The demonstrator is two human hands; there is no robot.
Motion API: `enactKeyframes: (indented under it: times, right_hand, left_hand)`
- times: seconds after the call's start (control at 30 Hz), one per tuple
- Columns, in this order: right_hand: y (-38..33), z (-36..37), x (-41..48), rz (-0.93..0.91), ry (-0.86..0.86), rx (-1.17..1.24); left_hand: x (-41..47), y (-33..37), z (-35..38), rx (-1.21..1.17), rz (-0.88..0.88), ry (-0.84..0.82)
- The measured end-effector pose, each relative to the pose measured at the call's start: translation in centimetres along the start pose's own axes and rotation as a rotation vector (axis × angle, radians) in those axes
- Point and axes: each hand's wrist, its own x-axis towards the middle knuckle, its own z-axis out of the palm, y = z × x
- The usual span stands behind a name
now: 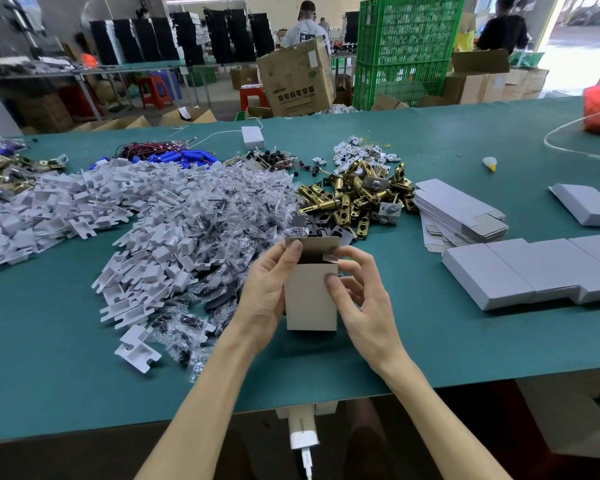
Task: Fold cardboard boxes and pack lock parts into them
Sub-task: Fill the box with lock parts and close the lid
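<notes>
We held a small upright box [310, 296] of pale grey cardboard low over the green, cloth-like tabletop [430, 341], near its front edge; we could not tell whether the base touched it. Our left hand [264, 292] had its fingers wrapped round the box's left side, thumb up by the open mouth. Our right hand [364, 299] pinched the right edge, thumb flat on the front face. Both sets of fingers were clamped on the box. The rounded tuck flap [312, 242] stood up and a small side flap [330, 259] leaned inward. The inside was dark, so we could not say if anything lay in it.

The board looked thin and matte. Too hard a squeeze might have creased a wall, and a side flap folded out of order could have jammed the tuck flap. A heavy part might also have pushed through a loosely closed base.

Just beyond lay shiny brass latch bolts [354, 199], crinkly clear bags [229, 216] of small dark hardware, and moulded white plastic trays [118, 209]. To the right were flat box blanks [458, 213] and a row of finished boxes [534, 271].
</notes>
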Motion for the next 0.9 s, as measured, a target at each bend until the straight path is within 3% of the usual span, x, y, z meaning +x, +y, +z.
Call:
enactKeyframes:
  times: [0.5,0.73,0.9]
  right_hand:
    - [-0.08,-0.07,0.06,0.006,-0.015,0.022]
    - [-0.20,-0.03,0.04,0.024,0.000,-0.003]
    - [-0.27,0.05,0.00,0.014,0.004,-0.022]
  left_hand:
    - [-0.09,-0.02,0.46,0.154,0.070,0.044]
    - [-0.21,0.15,0.08,0.276,0.238,0.075]
    - [-0.02,0.09,0.16,0.327,0.254,0.125]
